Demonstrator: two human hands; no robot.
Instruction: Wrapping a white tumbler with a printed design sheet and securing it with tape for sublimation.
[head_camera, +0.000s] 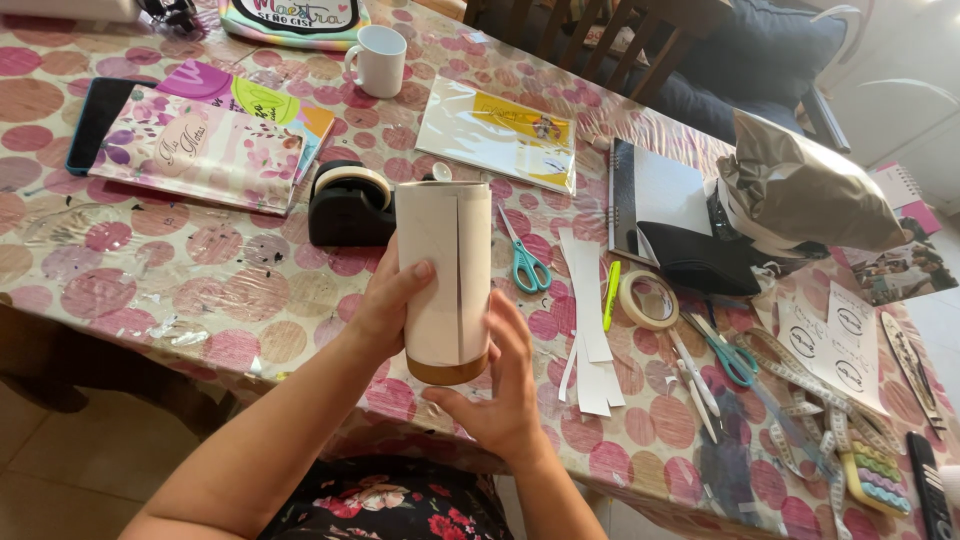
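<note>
A tall cylindrical tumbler wrapped in a sheet of cream-white paper (445, 275), with a brown cork-like band showing at its base, is held upright in the air just above the near edge of the table (250, 300). A vertical seam, where one paper edge overlaps the other, runs down the side facing the camera. The left hand (385, 305) grips the left side, thumb pressed flat on the paper near the seam. The right hand (505, 385) cups the lower right side and base, fingers spread, palm against the paper.

To do this wrapping well, the overlap should probably stay tight and straight: the thumb ought to hold the seam so the sheet cannot slip or spiral, and the paper's lower edge should stay parallel to the brown band. Pressing evenly along the seam would help avoid wrinkles.

Just behind the tumbler sits a black tape dispenser with a cream roll (350, 205). To the right lie teal-handled scissors (525, 262), white paper strips (590, 310), a yellow-green highlighter pen (610, 295) and a roll of clear tape (648, 300). Farther back stand a white mug (380, 60), a floral pink notebook (200, 145) and a clear sleeve with yellow card (500, 135). A second pair of teal scissors (725, 355) and a measuring tape (800, 385) lie well apart at right.
</note>
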